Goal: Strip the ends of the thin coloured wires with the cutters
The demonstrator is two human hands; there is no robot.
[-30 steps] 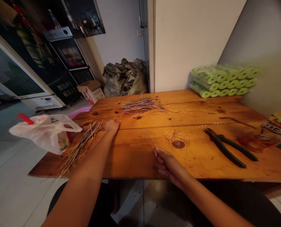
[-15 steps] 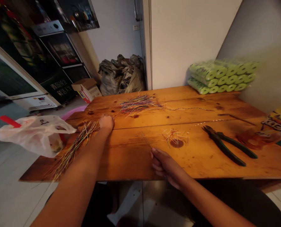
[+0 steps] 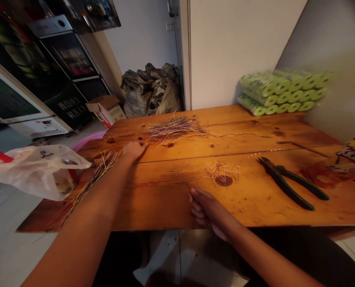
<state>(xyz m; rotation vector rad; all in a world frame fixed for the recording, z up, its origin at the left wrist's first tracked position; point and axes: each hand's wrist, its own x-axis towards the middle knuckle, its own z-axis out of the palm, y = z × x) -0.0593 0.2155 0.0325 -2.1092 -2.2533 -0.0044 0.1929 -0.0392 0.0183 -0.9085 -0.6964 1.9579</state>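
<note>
My left hand (image 3: 135, 150) reaches across the wooden table, one finger stretched toward a loose pile of thin coloured wires (image 3: 174, 129); its fingertip is just short of the pile, and I see nothing in it. The other fingers are partly hidden. Closer to me, my right hand (image 3: 204, 205) is closed in a pinch on a thin wire (image 3: 183, 177) that points up and left over the table. Beneath my left forearm lies a longer bundle of wires (image 3: 96, 173). Short wire offcuts (image 3: 219, 172) are scattered ahead of my right hand.
Black-handled pliers (image 3: 289, 183) lie open at the right, near an orange snack bag (image 3: 348, 159). Green-wrapped rolls (image 3: 281, 93) are stacked at the back right. A white plastic bag (image 3: 42, 167) sits at the table's left edge. A dotted strand (image 3: 240, 134) trails from the wire pile.
My left hand has shifted slightly toward the wire pile, and a finger now reaches out from it. My right hand keeps its pinch on the wire. The view has turned a little.
</note>
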